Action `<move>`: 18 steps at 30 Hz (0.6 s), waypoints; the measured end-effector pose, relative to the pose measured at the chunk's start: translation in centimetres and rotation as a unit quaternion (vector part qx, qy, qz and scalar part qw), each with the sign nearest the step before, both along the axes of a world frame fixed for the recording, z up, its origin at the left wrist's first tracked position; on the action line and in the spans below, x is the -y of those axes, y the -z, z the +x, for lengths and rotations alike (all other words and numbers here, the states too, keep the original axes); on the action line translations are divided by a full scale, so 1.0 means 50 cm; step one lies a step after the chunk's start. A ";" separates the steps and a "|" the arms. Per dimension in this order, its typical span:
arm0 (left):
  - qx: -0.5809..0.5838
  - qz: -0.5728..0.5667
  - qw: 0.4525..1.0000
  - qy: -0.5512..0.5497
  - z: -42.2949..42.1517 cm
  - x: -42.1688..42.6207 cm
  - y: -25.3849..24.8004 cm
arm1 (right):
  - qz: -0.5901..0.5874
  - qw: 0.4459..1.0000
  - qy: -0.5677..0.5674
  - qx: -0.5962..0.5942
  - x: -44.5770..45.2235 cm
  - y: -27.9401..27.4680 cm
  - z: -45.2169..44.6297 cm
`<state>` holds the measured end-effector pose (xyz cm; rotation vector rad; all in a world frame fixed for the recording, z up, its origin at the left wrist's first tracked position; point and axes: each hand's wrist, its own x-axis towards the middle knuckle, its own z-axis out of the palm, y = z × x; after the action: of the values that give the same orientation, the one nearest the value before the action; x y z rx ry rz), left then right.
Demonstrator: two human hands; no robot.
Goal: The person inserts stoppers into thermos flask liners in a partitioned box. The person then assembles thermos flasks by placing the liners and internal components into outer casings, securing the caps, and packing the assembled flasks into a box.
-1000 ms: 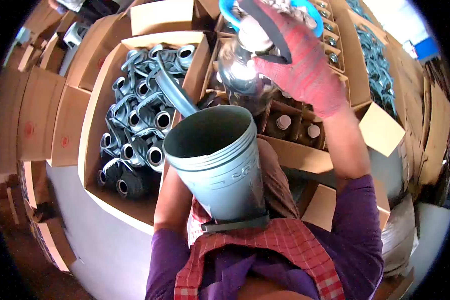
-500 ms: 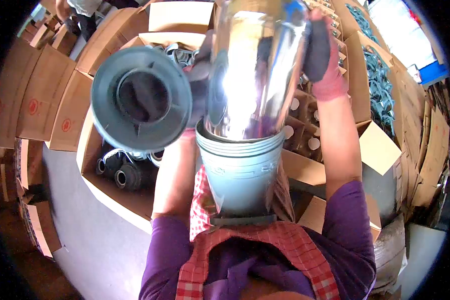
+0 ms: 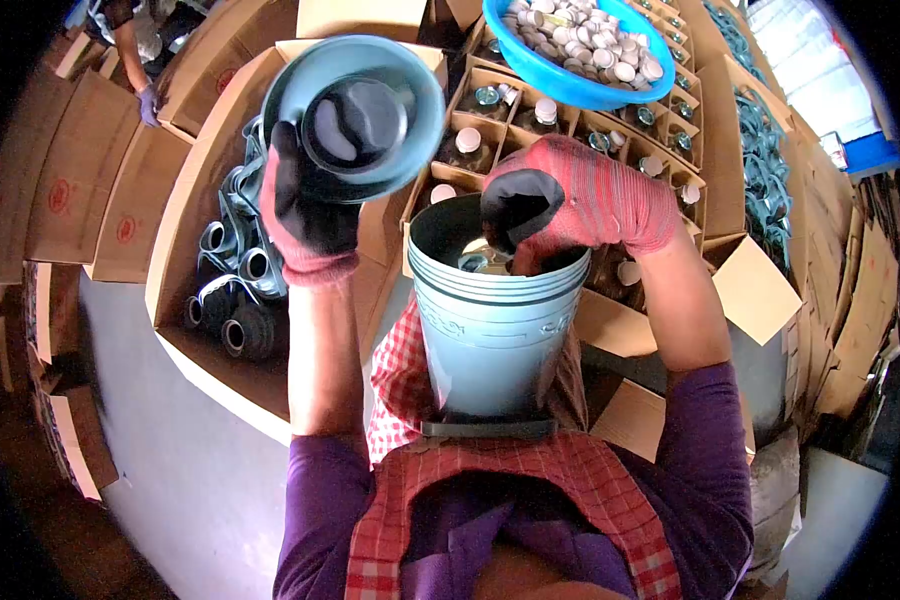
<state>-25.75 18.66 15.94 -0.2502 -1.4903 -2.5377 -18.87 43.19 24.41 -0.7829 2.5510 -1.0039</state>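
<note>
A tapered grey-blue plastic bucket-like body (image 3: 495,335) stands upright against the checked apron. Down inside its mouth I see a shiny, glassy silver piece (image 3: 478,258), mostly hidden by the wall and my hand. My right hand (image 3: 570,200), in a red and black glove, reaches over the rim with fingers curled into the opening; what they grip is hidden. My left hand (image 3: 308,205), gloved alike, holds up a round grey-blue plastic top (image 3: 410,150) with a dark hollow centre, thumb on its edge. It is apart from the body, to its upper left.
A carton (image 3: 235,400) of grey-blue handled parts (image 3: 232,240) lies left. Ahead, a divided carton (image 3: 425,185) holds capped bottle-like pieces, under a blue basin (image 3: 500,45) of pale round caps. Grey-blue strap-like parts (image 3: 763,180) fill a box at right. Another person's gloved hand (image 3: 148,105) shows far left.
The large shiny silver cylinder went down into the plastic body. My right hand moved from its side to the opening. My left hand moved left and up with the round top.
</note>
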 end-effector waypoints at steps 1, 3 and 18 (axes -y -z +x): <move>-0.032 -0.057 0.997 -0.045 0.016 0.014 0.017 | -0.009 1.000 0.017 0.006 -0.003 0.006 0.003; -0.093 -0.081 0.989 -0.085 0.051 0.019 0.010 | -0.260 0.954 0.127 0.084 -0.006 0.043 0.013; -0.440 -0.168 0.855 0.218 0.069 -0.077 -0.098 | -0.560 0.801 0.151 -0.149 -0.027 0.226 0.054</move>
<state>-22.30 22.51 20.85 -1.6958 -1.5174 -1.8613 -16.19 44.53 13.10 -0.7988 2.1192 -2.7813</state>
